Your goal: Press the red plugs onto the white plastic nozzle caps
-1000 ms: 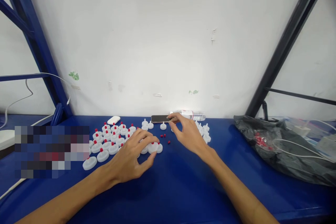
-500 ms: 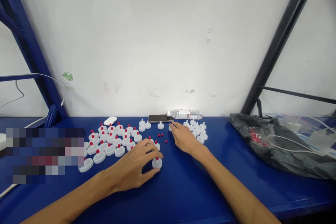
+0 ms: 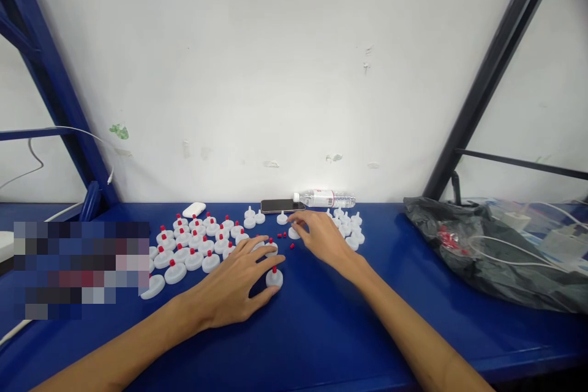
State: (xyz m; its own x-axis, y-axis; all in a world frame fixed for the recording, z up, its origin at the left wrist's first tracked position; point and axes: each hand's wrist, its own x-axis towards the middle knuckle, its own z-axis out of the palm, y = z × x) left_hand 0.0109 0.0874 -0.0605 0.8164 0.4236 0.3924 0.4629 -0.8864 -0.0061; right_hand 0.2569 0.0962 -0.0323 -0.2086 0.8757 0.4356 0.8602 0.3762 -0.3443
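My left hand [image 3: 236, 285] rests on the blue table [image 3: 321, 331], fingers curled around a white cap with a red tip [image 3: 274, 277]. A group of several white caps with red tips [image 3: 193, 242] lies to its left. My right hand [image 3: 321, 237] hovers over a plain white cap [image 3: 294, 233], its fingers bent toward it. Whether it grips the cap I cannot make out. A few loose red tips [image 3: 283, 237] lie between my hands. More plain white caps [image 3: 349, 226] sit behind my right hand.
A dark phone [image 3: 280, 205] and a lying water bottle [image 3: 326, 198] rest against the white wall. A small white case [image 3: 193, 209] lies at the back left. A black bag [image 3: 487, 251] with cables fills the right side. Blue shelf posts [image 3: 59, 104] stand at left.
My left hand pulled one red-tipped cap away from the group toward the near edge. My right hand drew back from the phone area down to a plain white cap.
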